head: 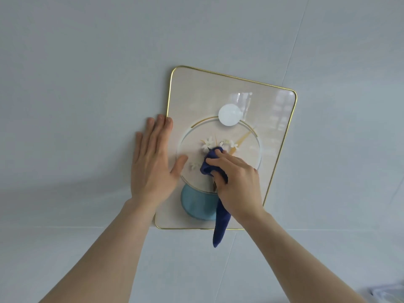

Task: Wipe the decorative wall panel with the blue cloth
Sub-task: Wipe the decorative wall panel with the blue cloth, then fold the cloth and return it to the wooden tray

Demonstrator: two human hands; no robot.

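Right hand [237, 182] fingers clench blue cloth [220, 224] against panel [196, 95]; left hand [153, 162] flat, open.

My left hand [153, 165] lies flat with its fingers spread and pointing up, the palm straddling the left edge of the wall panel [277, 136]; the thumb reaches inward over the panel face, the other fingers rest just outside its gold rim. My right hand [235, 182] is curled closed around the bunched blue cloth [206, 166], knuckles up, pressed against the panel's middle, right of my left thumb. Both forearms are bare and rise from below the panel, converging toward it.
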